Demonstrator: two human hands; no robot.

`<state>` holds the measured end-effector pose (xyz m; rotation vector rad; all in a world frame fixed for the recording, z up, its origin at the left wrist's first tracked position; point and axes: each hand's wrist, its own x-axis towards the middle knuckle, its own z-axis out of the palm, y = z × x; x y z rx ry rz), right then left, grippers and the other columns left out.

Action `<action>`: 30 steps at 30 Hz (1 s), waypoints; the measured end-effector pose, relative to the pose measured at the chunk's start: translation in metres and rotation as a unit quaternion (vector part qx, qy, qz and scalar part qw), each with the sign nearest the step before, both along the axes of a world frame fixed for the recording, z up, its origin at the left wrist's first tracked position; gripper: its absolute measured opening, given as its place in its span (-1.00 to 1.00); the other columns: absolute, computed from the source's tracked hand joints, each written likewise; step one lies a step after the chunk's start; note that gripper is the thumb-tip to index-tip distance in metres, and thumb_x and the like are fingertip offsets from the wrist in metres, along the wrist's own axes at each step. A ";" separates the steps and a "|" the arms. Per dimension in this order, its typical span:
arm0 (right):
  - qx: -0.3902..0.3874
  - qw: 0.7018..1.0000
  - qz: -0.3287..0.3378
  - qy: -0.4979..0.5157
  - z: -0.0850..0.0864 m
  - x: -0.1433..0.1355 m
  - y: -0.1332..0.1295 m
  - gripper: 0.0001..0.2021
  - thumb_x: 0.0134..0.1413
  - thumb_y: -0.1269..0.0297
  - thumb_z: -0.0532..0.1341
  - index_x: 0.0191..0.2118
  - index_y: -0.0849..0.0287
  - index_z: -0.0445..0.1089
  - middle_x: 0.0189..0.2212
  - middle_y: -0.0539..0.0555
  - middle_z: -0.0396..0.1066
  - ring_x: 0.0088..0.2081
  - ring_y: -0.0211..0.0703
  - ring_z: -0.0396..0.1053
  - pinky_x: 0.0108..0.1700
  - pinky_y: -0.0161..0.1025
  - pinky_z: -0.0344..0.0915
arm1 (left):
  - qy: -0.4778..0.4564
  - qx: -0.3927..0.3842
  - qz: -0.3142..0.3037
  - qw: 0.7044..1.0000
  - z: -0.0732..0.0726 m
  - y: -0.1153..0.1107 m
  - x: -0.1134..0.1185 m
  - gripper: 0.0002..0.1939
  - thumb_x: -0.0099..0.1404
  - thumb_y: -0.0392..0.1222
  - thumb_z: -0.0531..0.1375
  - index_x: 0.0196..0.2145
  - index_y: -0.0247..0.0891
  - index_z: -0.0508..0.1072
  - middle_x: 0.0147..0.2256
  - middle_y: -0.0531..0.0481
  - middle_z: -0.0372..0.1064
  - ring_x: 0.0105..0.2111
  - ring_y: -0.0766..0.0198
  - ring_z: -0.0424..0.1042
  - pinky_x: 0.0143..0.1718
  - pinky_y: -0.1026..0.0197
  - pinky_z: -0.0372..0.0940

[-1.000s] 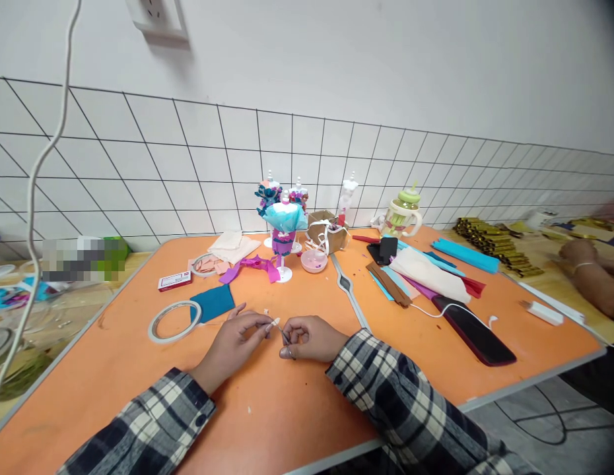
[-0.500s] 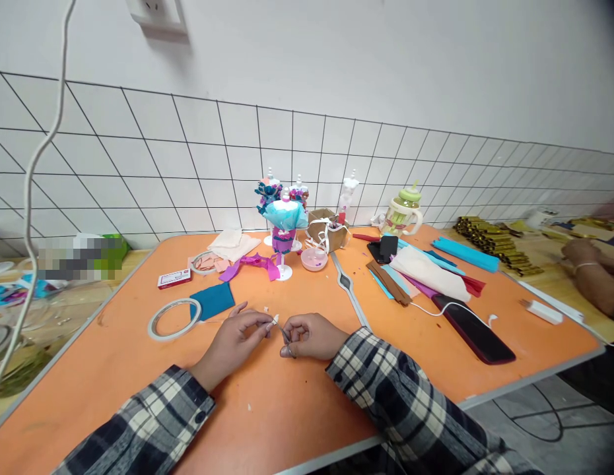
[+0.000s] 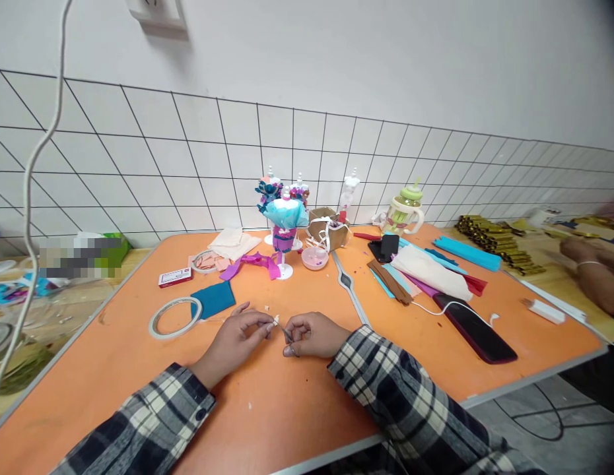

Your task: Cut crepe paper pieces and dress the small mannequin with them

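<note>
In the head view, I see an orange counter (image 3: 287,409) with a smooth, hard surface and a grey edge. Above its near part, the left hand (image 3: 242,336) has its thumb and finger closed together on a small white piece (image 3: 276,320), which looks thin and light. The right hand (image 3: 314,335) is closed on a slim metal tool (image 3: 286,334), grey and a little shiny; its tip reaches to the white piece, but I cannot tell if they touch. So the white piece is at the fingertips of the left hand, between the two hands.

To the left of the hands lie a flat blue-green sheet (image 3: 215,300), with a matte look, and a round roll of tape (image 3: 158,323), which is near the sheet's left side. Beyond the hands stands a small white dress form (image 3: 286,227), upright on a round base, with crinkled light-blue material at the top and purple below. Just beside it is a shallow pink bowl (image 3: 315,258), glossy and round. On the right side, a soft cream bundle (image 3: 430,272) lies partly over a dark, flat phone (image 3: 480,333), near folded brown strips (image 3: 390,282).
</note>
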<state>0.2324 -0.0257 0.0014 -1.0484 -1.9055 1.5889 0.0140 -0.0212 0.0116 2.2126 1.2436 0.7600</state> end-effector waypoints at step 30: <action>-0.059 0.998 0.017 -0.023 -0.008 0.003 0.003 -0.60 -0.26 0.02 0.43 -0.40 0.22 0.37 -0.61 -0.08 0.35 -0.55 -0.36 0.27 -0.50 -0.41 0.08 | 0.009 -0.081 -0.011 0.997 -0.004 0.004 0.002 -0.74 0.24 -0.01 0.11 -0.39 -0.16 0.53 -0.54 0.09 0.50 -0.42 0.22 0.48 0.24 -0.14 -0.04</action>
